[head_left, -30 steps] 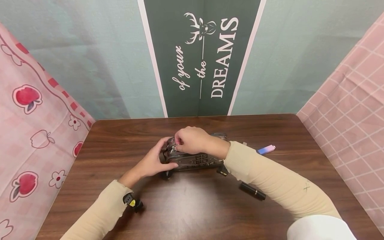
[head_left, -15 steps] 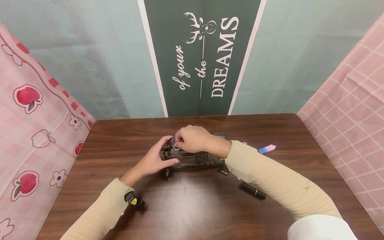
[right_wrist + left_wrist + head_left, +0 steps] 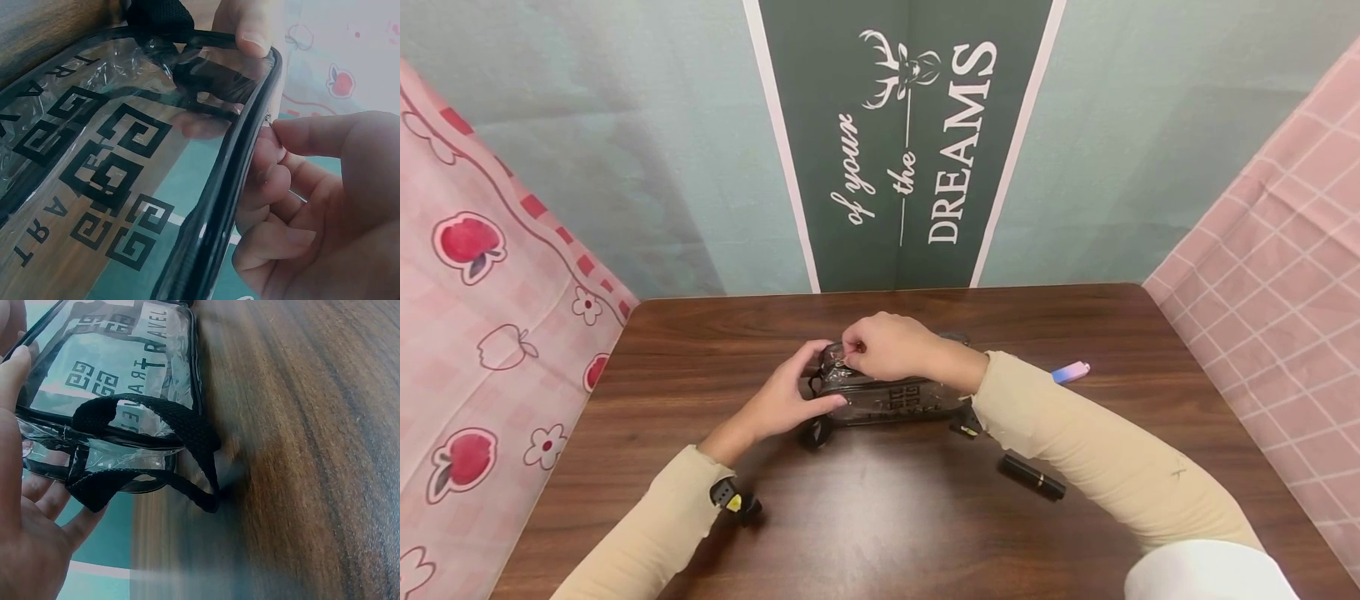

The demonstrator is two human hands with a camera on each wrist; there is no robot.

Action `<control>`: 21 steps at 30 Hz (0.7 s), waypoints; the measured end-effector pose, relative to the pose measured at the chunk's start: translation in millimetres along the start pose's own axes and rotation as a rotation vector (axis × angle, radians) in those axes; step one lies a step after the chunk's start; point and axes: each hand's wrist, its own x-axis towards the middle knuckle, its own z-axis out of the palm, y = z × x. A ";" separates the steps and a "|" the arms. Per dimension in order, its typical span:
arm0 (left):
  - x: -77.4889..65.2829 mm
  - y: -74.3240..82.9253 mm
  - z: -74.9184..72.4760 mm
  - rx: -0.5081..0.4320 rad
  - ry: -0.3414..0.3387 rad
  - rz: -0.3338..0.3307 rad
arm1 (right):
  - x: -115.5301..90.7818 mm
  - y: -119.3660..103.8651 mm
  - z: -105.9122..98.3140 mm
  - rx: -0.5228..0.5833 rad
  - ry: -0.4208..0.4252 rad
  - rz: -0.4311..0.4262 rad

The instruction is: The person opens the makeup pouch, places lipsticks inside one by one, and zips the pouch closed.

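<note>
A clear plastic travel pouch (image 3: 880, 406) with black trim stands on the table, lettered TRAVEL. My left hand (image 3: 786, 400) grips its left end, thumb on the near face and fingers round the far side. In the left wrist view, a black webbing strap (image 3: 169, 412) loops out from that end. My right hand (image 3: 891, 346) is over the top edge near the left end. Its thumb and forefinger pinch a small metal zipper pull (image 3: 267, 117) on the black zipper (image 3: 228, 187). Through the clear wall, the right wrist view shows fingers of my left hand behind.
To the right of the pouch lies a pink-and-blue stick (image 3: 1070, 372), partly behind my right sleeve. Nearer me is a black tube (image 3: 1032, 477) with a gold band. A patterned cloth (image 3: 895, 167) hangs behind the wooden table (image 3: 865, 517), with pink cloths at both sides.
My right hand has shifted slightly right along the top of the pouch with the zipper pull. The left hand keeps its grip on the end, almost still.
</note>
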 end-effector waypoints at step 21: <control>5.8 2.7 -1.9 0.029 -0.031 0.029 | -8.1 5.5 -5.7 -0.053 -0.048 0.056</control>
